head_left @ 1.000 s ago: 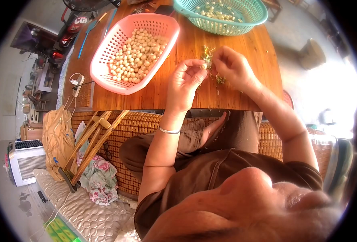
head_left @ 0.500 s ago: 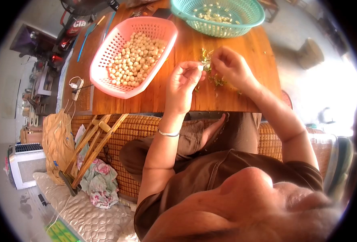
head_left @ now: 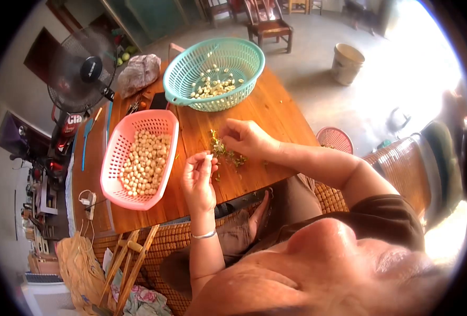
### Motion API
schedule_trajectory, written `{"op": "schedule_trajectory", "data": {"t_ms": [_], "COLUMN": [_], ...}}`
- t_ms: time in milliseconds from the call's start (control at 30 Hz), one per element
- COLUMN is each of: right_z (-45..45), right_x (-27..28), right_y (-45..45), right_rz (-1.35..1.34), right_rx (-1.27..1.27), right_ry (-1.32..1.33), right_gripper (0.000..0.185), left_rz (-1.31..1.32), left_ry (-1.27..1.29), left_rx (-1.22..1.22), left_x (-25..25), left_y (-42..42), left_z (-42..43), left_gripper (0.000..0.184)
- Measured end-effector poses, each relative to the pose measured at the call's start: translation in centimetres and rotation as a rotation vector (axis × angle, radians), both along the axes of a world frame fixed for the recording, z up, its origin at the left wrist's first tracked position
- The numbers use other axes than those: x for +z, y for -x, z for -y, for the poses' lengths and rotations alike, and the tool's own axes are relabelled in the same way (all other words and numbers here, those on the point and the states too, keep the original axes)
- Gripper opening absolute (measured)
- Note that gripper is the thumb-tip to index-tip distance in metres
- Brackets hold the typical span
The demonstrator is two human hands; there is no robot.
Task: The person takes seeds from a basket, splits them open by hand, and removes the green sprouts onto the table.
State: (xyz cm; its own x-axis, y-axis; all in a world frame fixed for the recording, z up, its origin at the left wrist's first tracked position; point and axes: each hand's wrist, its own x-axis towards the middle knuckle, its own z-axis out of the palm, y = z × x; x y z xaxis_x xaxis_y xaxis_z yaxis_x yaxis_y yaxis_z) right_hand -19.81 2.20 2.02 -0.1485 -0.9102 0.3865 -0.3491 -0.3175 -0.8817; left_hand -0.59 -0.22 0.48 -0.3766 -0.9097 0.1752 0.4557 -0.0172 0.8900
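Over the wooden table, my left hand (head_left: 199,176) is closed at thumb and forefinger on a small white piece (head_left: 209,156). To its upper right, my right hand (head_left: 248,139) has its fingers curled together above green scraps (head_left: 224,151); whether anything is between them is hidden. A pink basket (head_left: 171,124) full of round cream-coloured pieces (head_left: 145,164) stands left of my left hand. Beyond my hands is a turquoise basket (head_left: 257,58) with several pale green-white pieces (head_left: 212,88) at its bottom.
A fan (head_left: 83,68) and a plastic bag (head_left: 138,75) are at the back left. A power strip (head_left: 90,206) lies at the table's left edge, wooden crutches (head_left: 133,263) lean below. A bucket (head_left: 348,64) and chair (head_left: 269,26) stand on the floor beyond.
The view has swung, so the baskets and hands appear lower and further left, and more of the room shows. The white piece is still between my left fingertips.
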Motion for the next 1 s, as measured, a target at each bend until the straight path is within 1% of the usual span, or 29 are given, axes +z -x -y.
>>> {"op": "schedule_trajectory", "data": {"t_ms": [67,133,267,333,400,433,500,533,600,633,700,833,900,1000], "right_z": [-0.1,-0.1,-0.1,0.0,-0.1,-0.1,-0.3,-0.1,0.1,0.1,-0.1,-0.1,-0.3,-0.3], "right_x": [0.0,0.2,0.2,0.1,0.1,0.1,0.1,0.0,-0.1,0.0,0.1,-0.1,0.3,0.2], "right_y": [0.0,0.0,0.0,0.1,0.3,0.3,0.0,0.0,0.0,0.2,0.5,0.5,0.1,0.1], "right_rz": [-0.158,-0.180,-0.216,-0.230,-0.364,-0.363,-0.255,-0.254,-0.268,-0.267,-0.380,-0.379,-0.317,-0.319], "right_rx": [-0.028,-0.028,-0.008,-0.012,-0.009,-0.012,-0.021,-0.022,-0.034,-0.035,0.014,0.028,-0.029,-0.044], "right_ry": [0.056,0.069,0.097,0.125,0.097,0.098,0.178,0.178,0.284,0.282,0.225,0.134,0.062,0.122], "right_gripper": [0.009,0.009,0.011,0.012,0.012,0.012,0.011,0.011,0.014,0.014,0.016,0.019,0.017,0.015], "left_rz": [0.009,0.060,0.044,0.108,0.118,0.126,0.123,0.118,0.121,0.122,0.129,0.146,0.153,0.170], "left_ry": [0.016,0.064,0.066,0.108,0.139,0.168,0.189,0.207,0.189,0.172,0.187,0.194,0.200,0.211], "left_rx": [0.012,0.018,0.017,0.000,0.009,0.019,0.023,0.030,0.030,0.030,0.024,0.025,0.020,0.014], "left_x": [0.1,0.3,0.5,0.7,0.6,0.5,0.3,0.3,0.5,0.5,0.5,0.6,0.6,0.6], "left_y": [-0.1,-0.1,0.0,0.0,0.1,0.2,0.2,0.2,0.3,0.4,0.3,0.4,0.3,0.2], "left_z": [-0.2,-0.4,-0.5,-0.7,-0.9,-0.9,-0.8,-0.8,-0.9,-1.0,-0.9,-1.1,-1.0,-1.1], "left_gripper": [0.015,0.016,0.014,0.014,0.014,0.014,0.014,0.015,0.014,0.014,0.014,0.014,0.014,0.013]}}
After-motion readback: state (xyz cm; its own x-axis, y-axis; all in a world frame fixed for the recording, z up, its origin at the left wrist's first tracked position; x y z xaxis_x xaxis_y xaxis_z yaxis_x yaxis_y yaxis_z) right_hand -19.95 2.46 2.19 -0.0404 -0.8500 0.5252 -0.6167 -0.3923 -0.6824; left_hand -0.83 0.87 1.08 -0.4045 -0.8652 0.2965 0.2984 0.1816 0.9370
